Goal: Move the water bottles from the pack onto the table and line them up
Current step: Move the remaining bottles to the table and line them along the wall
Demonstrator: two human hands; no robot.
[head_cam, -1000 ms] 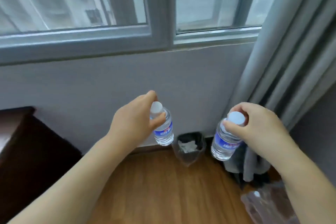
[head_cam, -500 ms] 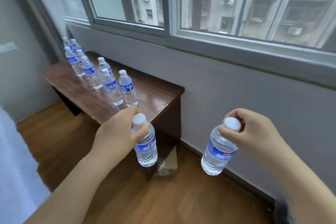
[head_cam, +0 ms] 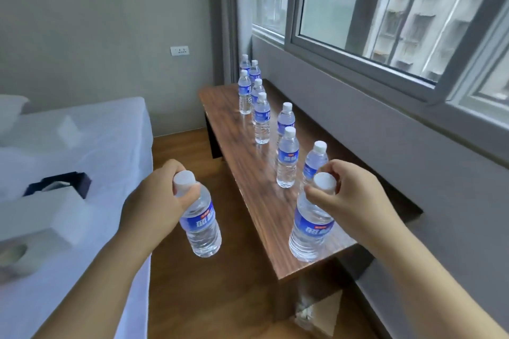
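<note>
Mid-carry: left hand (head_cam: 154,201) pinches the neck of a clear blue-label water bottle (head_cam: 202,224) over the floor; right hand (head_cam: 349,198) grips another bottle (head_cam: 312,224) by its cap, over the near end of the dark wood table (head_cam: 248,173). Next, prob: set both upright, extending the standing rows (head_cam: 286,157).

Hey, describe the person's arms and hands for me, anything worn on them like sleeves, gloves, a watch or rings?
Both forearms are bare as far as the frame shows, with no sleeves in view. The left hand and the right hand wear no gloves. No watch, bracelet or ring shows on either wrist or on the fingers that are visible.
</note>
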